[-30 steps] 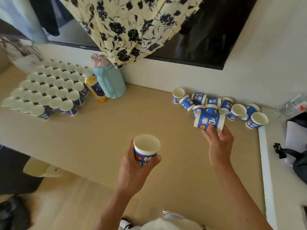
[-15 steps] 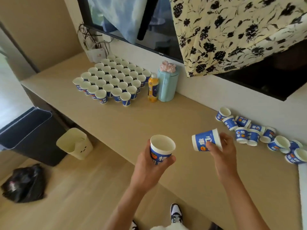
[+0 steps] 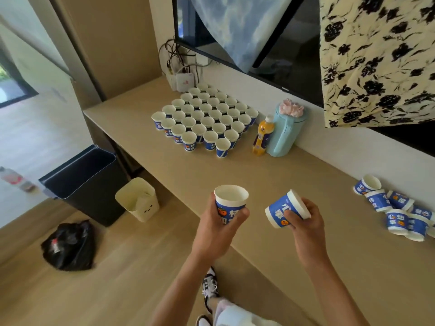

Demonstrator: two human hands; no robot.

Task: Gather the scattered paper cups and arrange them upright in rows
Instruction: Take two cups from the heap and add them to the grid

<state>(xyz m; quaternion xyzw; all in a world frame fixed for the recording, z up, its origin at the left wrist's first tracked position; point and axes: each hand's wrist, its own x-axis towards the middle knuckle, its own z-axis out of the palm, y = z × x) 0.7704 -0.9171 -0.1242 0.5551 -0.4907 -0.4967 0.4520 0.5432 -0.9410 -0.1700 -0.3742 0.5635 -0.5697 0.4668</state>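
My left hand [image 3: 215,228] grips an upright blue-and-white paper cup [image 3: 230,201] above the counter's front edge. My right hand [image 3: 303,222] holds a second cup [image 3: 286,209] tilted on its side, its mouth facing up and right. Far along the wooden counter [image 3: 235,175], several upright cups stand in neat rows [image 3: 204,116]. A scattered heap of cups [image 3: 397,210], some upright and some lying down, sits at the right edge against the wall.
A yellow juice bottle [image 3: 262,136] and a light blue jug [image 3: 286,132] stand right of the rows. Below the counter are a black bin [image 3: 87,182], a cream wastebasket [image 3: 138,198] and a black bag [image 3: 69,245]. A floral cloth [image 3: 376,60] hangs over the screen.
My right hand lifted a cup from the heap and carried it left beside the left hand's cup. The view swung left, bringing the rows of cups toward the middle.
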